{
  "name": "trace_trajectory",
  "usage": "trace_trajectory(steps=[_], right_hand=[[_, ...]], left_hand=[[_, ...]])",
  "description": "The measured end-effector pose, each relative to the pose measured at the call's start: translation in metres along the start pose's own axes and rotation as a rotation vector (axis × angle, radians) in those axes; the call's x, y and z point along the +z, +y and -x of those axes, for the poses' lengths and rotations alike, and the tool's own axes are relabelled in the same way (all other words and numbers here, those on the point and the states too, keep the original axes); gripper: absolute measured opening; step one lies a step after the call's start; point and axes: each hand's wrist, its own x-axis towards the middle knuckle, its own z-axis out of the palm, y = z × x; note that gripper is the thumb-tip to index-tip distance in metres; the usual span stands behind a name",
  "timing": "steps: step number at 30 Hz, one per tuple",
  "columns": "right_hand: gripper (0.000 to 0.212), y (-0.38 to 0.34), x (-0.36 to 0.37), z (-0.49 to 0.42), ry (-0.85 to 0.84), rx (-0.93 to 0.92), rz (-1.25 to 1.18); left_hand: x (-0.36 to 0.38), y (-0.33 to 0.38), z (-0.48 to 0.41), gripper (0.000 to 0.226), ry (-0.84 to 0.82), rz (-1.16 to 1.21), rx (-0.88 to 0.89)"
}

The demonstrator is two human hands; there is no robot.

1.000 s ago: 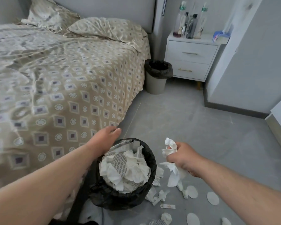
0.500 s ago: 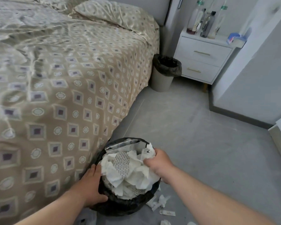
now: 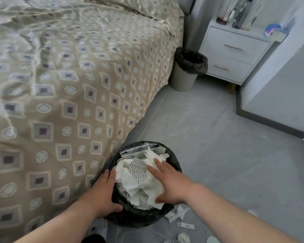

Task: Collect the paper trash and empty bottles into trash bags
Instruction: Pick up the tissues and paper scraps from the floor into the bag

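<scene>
Black trash bag (image 3: 140, 218) brims with paper (image 3: 139, 188), my left hand (image 3: 102, 195) bracing, right hand (image 3: 172, 185) pressing, fingers (image 3: 158, 163) straight; floor scraps (image 3: 178, 213) and upper-right bottles (image 3: 240, 16) await collecting.

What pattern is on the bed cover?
The shiny beige bedspread carries squares and ringed circles; the head view shows it.

I see the patterned bed (image 3: 68, 85) left of my left hand (image 3: 102, 193). A white nightstand (image 3: 235, 55) stands well beyond.
</scene>
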Motion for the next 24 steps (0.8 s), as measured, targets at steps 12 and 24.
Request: trace_trajectory(steps=[12,24], right_hand=[[0.110,0.004,0.023,-0.033,-0.070,0.152,0.036],[0.071,0.103,-0.030,0.129,0.364,0.259,-0.112]], left_hand=[[0.000,0.004,0.001,0.123,0.000,-0.044,-0.014],[-0.041,0.122,0.033,0.089,0.392,-0.131,0.443]])
